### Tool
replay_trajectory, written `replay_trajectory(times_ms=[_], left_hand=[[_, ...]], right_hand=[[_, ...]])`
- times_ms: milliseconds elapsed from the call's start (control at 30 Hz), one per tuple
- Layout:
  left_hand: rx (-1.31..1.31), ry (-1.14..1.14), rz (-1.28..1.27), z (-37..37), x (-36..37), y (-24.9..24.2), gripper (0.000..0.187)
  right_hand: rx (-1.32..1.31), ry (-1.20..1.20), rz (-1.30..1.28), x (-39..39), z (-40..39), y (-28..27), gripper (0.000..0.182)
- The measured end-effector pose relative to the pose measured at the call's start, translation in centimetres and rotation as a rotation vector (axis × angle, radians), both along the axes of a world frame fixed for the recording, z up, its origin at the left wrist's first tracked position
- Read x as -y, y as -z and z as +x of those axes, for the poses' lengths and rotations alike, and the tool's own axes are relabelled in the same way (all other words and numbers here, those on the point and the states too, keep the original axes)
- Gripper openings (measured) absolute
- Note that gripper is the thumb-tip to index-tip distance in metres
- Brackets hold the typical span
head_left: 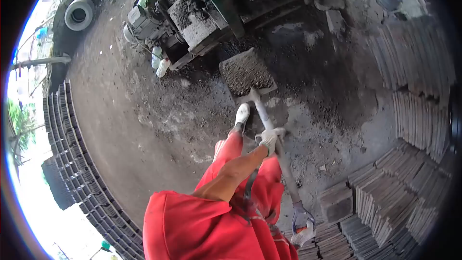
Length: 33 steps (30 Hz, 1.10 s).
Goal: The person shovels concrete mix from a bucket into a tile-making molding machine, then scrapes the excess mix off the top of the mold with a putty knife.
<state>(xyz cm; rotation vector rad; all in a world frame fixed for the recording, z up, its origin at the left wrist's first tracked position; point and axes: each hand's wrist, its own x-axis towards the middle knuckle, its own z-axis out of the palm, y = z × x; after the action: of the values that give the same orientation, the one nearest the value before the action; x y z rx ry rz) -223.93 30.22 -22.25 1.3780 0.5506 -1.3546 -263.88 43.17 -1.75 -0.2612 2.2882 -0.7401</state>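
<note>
A shovel runs from near my right side out to the ground ahead, its square blade heaped with grey, gritty mix. My left hand, in a whitish glove, is wrapped round the middle of the shaft. At the top end of the shaft, my right hand, also gloved, is closed on the grip, partly hidden by it. The loaded blade lies over dark, crumb-strewn floor just beyond my light-coloured shoe.
A grimy machine with an engine stands ahead, two plastic bottles beside it. Stacked flat slabs line the right side. A tyre lies far left, and a long row of dark stacked pieces curves along the left edge.
</note>
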Motion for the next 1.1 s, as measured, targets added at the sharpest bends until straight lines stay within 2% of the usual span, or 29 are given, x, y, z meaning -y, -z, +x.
replay_trajectory(times_ms=[33, 67, 167, 267, 367, 400, 500, 600, 700, 867, 1000, 1100], left_hand=[[0.003, -0.020, -0.035, 1.3, -0.3, 0.4, 0.024], [-0.039, 0.021, 0.126, 4.4, 0.8, -4.4, 0.020], [-0.029, -0.123, 0.193, 5.8, -2.3, -1.8, 0.014], [-0.085, -0.191, 0.178, 8.0, -3.9, -0.9, 0.014], [-0.051, -0.297, 0.235, 11.6, -3.2, -6.4, 0.017], [0.010, -0.356, 0.197, 11.0, -4.1, -4.8, 0.021], [-0.057, -0.478, 0.208, 13.0, -4.6, -6.6, 0.015], [-0.036, -0.431, 0.197, 13.9, -5.6, -3.9, 0.020], [-0.087, -0.471, 0.163, 13.5, -6.6, -1.3, 0.021], [-0.077, -0.433, 0.207, 12.3, -6.7, -1.5, 0.020], [-0.060, -0.337, 0.214, 10.0, -6.2, -1.0, 0.020], [-0.105, -0.299, 0.184, 9.0, -5.5, -1.5, 0.022]], right_hand=[[0.026, -0.058, -0.006, 0.6, 0.5, 0.6, 0.035], [-0.025, -0.090, 0.023, 1.2, 1.8, 0.4, 0.032], [0.071, -0.013, 0.028, 2.8, 7.6, -1.9, 0.032], [0.095, -0.161, 0.021, 4.0, 7.3, -0.6, 0.031], [0.095, -0.237, 0.014, 6.6, 10.1, -0.7, 0.029], [0.106, -0.262, -0.014, 7.0, 10.4, -0.7, 0.028], [0.137, -0.355, -0.045, 9.1, 11.7, -1.0, 0.025], [0.216, -0.469, -0.011, 11.0, 8.6, 2.6, 0.014], [0.202, -0.484, -0.082, 11.5, 12.5, 0.7, 0.008], [0.204, -0.398, -0.065, 10.6, 11.3, 0.7, 0.011], [0.053, -0.292, -0.049, 8.1, 7.0, 1.8, 0.015], [-0.004, -0.309, 0.027, 7.8, 11.0, -3.5, 0.016]])
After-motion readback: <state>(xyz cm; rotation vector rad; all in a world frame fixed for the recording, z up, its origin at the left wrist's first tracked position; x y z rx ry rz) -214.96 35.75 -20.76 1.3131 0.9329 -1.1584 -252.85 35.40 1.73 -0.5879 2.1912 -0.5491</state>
